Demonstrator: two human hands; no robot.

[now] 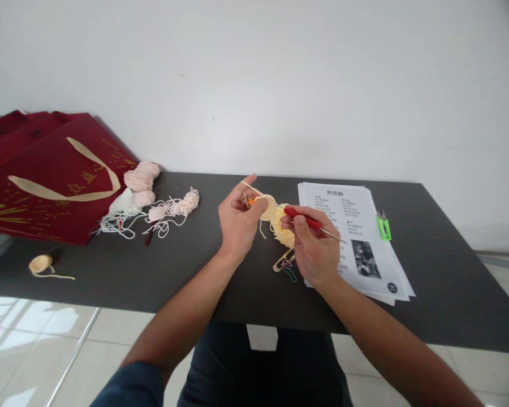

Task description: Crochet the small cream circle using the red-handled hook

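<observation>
Holding cream piece point(270, 211) in left grip point(241, 220), red-handled tool point(303, 218) in right grip point(316, 246), over dark surface point(441, 265) against white wall point(254, 85).

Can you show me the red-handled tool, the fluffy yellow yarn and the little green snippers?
Red-handled tool point(291, 211): head view, on the front part of its red handle.
Yellow yarn point(282, 230): head view, middle of the bundle's visible part.
Green snippers point(383, 228): head view, on the green grip.

Red hook handle point(296, 213), pale-yellow yarn point(281, 230)
</observation>
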